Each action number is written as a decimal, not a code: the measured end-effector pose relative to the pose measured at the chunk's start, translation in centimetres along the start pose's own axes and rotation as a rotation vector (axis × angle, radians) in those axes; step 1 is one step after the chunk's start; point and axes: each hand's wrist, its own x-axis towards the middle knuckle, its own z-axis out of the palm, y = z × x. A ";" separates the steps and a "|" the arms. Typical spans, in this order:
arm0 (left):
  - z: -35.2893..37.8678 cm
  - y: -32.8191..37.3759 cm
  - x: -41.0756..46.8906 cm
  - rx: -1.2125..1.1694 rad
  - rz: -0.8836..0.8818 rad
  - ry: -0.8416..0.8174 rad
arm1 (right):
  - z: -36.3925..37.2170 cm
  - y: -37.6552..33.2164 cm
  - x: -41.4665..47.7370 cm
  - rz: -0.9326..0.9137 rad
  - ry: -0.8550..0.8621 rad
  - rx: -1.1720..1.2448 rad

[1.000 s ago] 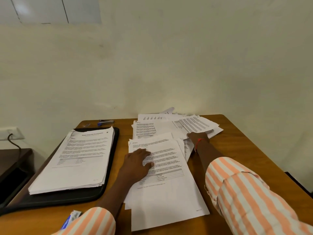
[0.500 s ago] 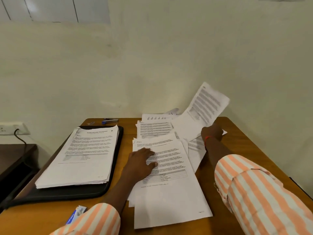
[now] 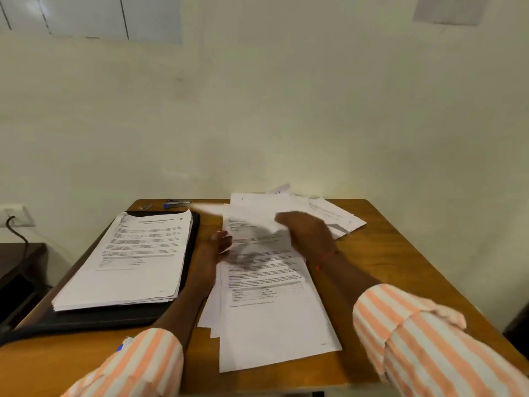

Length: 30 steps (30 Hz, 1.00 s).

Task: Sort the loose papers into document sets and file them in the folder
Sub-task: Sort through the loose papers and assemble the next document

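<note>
CHANGE: I see the right hand (image 3: 306,233) pinching 1 sheet (image 3: 226,212), swung left over the middle pile (image 3: 272,316); left hand (image 3: 220,242) lifted off it, fingers loosely spread | MEANING: I judge 1 page mid-sort | LOOK: folder (image 3: 190,253) open at left, stack (image 3: 137,259) squared on it, sheet motion-blurred

On the brown wooden worktop (image 3: 400,267), a flat black folder (image 3: 100,319) lies left, with a stack of white printed papers (image 3: 137,259) on it. Behind it, at the far edge, sits a small blue-and-silver stapler (image 3: 176,203). A pile of loose white printed sheets (image 3: 272,325) lies right of the folder, with fanned white sheets (image 3: 335,213) behind. The left hand (image 3: 217,247) is between folder and pile. The right hand (image 3: 306,233), above the pile, holds a blurred white sheet (image 3: 229,210).
</note>
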 end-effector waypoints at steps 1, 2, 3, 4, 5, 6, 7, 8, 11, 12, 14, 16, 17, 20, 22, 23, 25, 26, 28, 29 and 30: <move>-0.4 0.3 -0.1 -0.096 -0.046 0.093 | 1.4 -0.4 -2.0 -0.036 -0.059 0.047; -0.8 0.5 -0.1 -0.158 -0.137 0.164 | 2.5 -0.7 -3.8 -0.044 -0.107 0.083; -1.0 0.7 0.0 -0.243 -0.244 0.172 | 3.3 -0.9 -5.3 -0.020 -0.149 0.103; -1.3 0.8 0.3 -0.304 -0.322 0.141 | 3.6 -0.8 -6.4 0.033 -0.187 0.121; -1.5 1.3 0.3 -0.351 -0.342 0.104 | 3.9 -0.8 -7.1 0.097 -0.211 0.153; -1.7 1.4 0.4 -0.322 -0.320 0.070 | 3.7 -0.7 -7.3 0.178 -0.239 0.192; -1.7 1.8 0.3 -0.254 -0.274 0.039 | 3.2 -0.4 -7.2 0.252 -0.268 0.217; -1.8 1.9 0.1 -0.136 -0.228 0.015 | 3.0 -0.4 -7.4 0.312 -0.303 0.219; -2.0 2.0 0.8 0.109 -0.238 0.002 | 2.3 0.0 -7.5 0.461 -0.386 0.222; -2.1 2.0 1.1 0.153 -0.235 -0.005 | 2.3 0.1 -7.5 0.509 -0.376 0.231; -2.2 1.8 1.4 0.180 -0.211 -0.018 | 2.3 0.2 -7.3 0.552 -0.302 0.254; -2.3 1.0 1.2 0.132 -0.207 -0.016 | 2.2 0.0 -7.2 0.561 -0.156 0.309; -2.1 1.0 0.8 0.120 -0.199 -0.014 | 1.7 -0.4 -7.0 0.581 -0.068 0.310; -2.1 0.7 0.6 0.131 -0.171 -0.024 | -0.1 -1.2 -5.5 0.649 0.203 0.229; -2.1 0.7 0.7 0.140 -0.174 -0.038 | -1.9 -1.9 -3.2 0.652 0.316 0.299; -2.0 0.7 0.8 0.142 -0.177 -0.040 | -3.1 -2.2 -1.5 0.669 0.378 0.374; -1.9 0.6 0.8 0.113 -0.183 -0.053 | -5.2 -2.4 1.9 0.755 0.538 0.529; -1.9 0.5 0.8 0.096 -0.187 -0.058 | -6.1 -2.2 3.5 0.820 0.606 0.607; -1.8 0.5 0.7 0.092 -0.181 -0.056 | -7.3 -1.1 5.5 0.911 0.626 0.755; -1.7 0.6 0.6 0.096 -0.175 -0.050 | -7.6 -0.5 5.8 0.924 0.556 0.802; -1.6 0.5 0.6 0.104 -0.169 -0.039 | -7.4 0.3 5.6 0.938 0.450 0.830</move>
